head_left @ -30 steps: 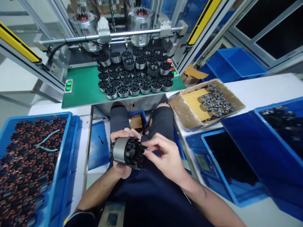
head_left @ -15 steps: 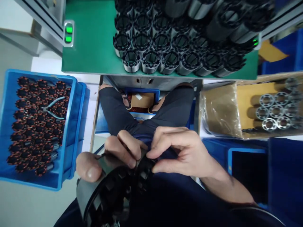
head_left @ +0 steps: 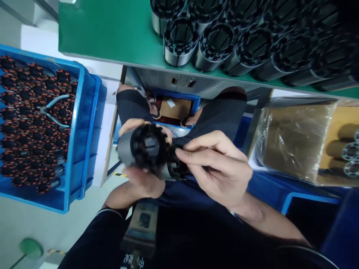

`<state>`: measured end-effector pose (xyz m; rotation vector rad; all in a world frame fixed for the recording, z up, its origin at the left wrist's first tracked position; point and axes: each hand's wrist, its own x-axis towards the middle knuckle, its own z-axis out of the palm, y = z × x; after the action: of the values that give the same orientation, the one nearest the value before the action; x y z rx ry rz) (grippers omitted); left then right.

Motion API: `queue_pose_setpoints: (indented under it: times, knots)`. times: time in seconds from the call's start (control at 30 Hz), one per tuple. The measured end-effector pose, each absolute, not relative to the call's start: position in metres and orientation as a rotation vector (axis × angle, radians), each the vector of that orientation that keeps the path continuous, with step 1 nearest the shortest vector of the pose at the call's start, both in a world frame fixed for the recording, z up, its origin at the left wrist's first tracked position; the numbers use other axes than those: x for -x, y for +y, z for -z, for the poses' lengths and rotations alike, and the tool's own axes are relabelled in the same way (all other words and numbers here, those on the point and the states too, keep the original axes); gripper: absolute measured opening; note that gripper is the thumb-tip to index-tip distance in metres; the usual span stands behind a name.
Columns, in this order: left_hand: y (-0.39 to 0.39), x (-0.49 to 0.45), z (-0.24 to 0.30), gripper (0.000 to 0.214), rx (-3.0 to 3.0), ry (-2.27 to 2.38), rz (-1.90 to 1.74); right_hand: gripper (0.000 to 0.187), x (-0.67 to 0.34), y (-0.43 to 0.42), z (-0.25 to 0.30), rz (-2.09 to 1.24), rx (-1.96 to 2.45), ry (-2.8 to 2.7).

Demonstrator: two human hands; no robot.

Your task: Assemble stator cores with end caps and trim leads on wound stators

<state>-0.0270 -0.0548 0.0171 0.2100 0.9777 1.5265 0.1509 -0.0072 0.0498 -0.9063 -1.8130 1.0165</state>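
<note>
Head view: metal-sided cyl. (head_left: 141, 147) sits btw both hands. L hand (head_left: 147, 183) wraps it, thumb one side, fingers other. R hand (head_left: 220, 168) has fingertips pinched on black toothed part (head_left: 177, 166) just beside it; blur, can't tell if separate pc. Cyl. prob. heavyish, stiff; smooth wall (head_left: 125, 149) maybe slippery; plastic-looking teeth likely fragile. Best grip: round wall.

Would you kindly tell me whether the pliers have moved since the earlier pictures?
No; judged against their blue bin, the pliers lie in the same spot, at the same angle.
</note>
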Motion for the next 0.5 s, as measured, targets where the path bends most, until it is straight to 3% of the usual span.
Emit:
queue_pose_setpoints:
  times: [0.2, 0.3, 0.5]
  knots:
    - [-0.038, 0.003, -0.022, 0.065, -0.153, 1.154, -1.428, 0.058, -0.158, -0.015, -0.035, -0.917, 0.908, -2.057]
    - [-0.029, -0.002, -0.022, 0.076, -0.084, 1.199, -1.428, 0.060, -0.159, -0.009, -0.037, -0.904, 0.887, -2.104]
    - [-0.019, 0.006, -0.012, 0.070, -0.114, 1.153, -1.333, 0.059, -0.163, 0.012, -0.035, -1.040, 0.721, -2.133]
